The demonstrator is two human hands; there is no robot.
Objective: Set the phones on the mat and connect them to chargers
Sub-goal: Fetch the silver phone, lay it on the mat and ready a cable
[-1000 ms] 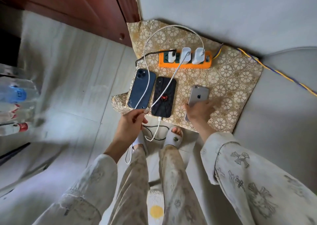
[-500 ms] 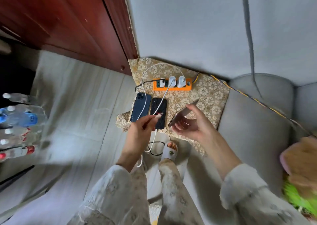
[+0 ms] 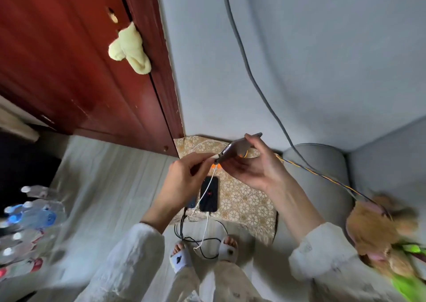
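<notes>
My right hand (image 3: pixel 251 165) holds a silver phone (image 3: pixel 232 149) edge-on, raised above the patterned gold mat (image 3: pixel 249 200). My left hand (image 3: pixel 186 175) pinches the plug end of a white charging cable (image 3: pixel 202 200) right at the phone's bottom edge. A black phone (image 3: pixel 209 194) lies on the mat with a white cable at its lower end. A dark blue phone (image 3: pixel 191 203) lies beside it, mostly hidden by my left wrist. The orange power strip (image 3: pixel 219 167) is almost fully hidden behind my hands.
A red wooden door (image 3: pixel 80 71) with a pale cloth (image 3: pixel 130 48) stands at the left. Water bottles (image 3: pixel 30 218) lie on the floor far left. A grey sofa (image 3: pixel 322 175) holds a plush toy (image 3: pixel 382 232). Black cables (image 3: pixel 198 244) loop by my slippered feet.
Both hands rose higher with the silver phone. My left hand brought the white cable's plug to the phone's bottom edge. The view tilted up toward the wall.
</notes>
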